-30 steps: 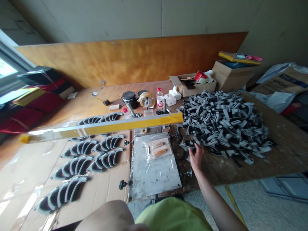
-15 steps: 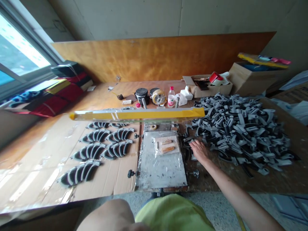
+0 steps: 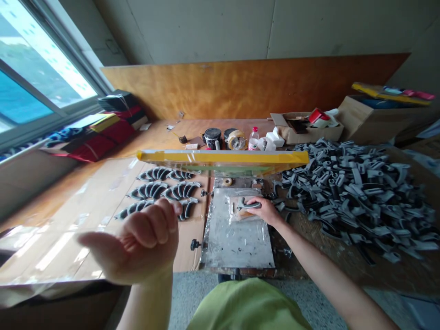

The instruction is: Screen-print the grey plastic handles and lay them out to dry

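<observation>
head view, looking down on a wooden surface: a curved grey moulded piece is gripped by the right hand over the middle of a film-covered metal plate, near the plate's far edge and close to the front of the surface. its long axis runs almost level across the view, with the free end pointing left, toward the cardboard sheet. the right hand's fingers are pressed together, pinching the piece's right end against the thumb. beneath it lies a clear bag holding tan items, with the piece just above or touching the bag; which cannot be told.

the left hand is raised above the cardboard, its fingers curled toward the palm and the thumb stretched out to the left. nothing is seen held in it.

a clear sheet with a yellow-taped edge is tilted up beyond the plate. rows of curved grey-and-black pieces are laid out on the cardboard to the left of the plate, and a loose heap of similar pieces covers the right side of the surface. a black jar, a tape roll and a plastic bottle stand near the far edge.
</observation>
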{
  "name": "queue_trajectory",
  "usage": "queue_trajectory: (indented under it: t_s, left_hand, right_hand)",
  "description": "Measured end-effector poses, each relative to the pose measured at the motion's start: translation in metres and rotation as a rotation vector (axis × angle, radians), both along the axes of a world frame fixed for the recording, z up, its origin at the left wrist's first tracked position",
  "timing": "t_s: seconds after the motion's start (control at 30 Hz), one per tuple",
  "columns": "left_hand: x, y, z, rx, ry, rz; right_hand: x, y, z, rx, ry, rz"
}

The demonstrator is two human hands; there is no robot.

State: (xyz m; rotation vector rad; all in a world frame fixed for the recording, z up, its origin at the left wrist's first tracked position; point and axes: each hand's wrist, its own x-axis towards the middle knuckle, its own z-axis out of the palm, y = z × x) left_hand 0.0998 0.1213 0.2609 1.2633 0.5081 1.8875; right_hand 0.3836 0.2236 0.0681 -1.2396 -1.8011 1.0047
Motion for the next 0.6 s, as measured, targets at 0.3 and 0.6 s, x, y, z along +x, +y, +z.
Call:
queue_trajectory:
  t_s: [0.3,0.6]
  left_hand:
    - [-0.034,0.042,-0.026,-0.203,-0.093,0.204]
    - [-0.025,0.109,-0.012,-0.487,0.312,0.362]
  right_hand:
    - [-0.012,0.002,-0.016,0.353,-0.562,0.097]
    - [-0.052,0.002,-0.014,0.403,-0.726,0.397]
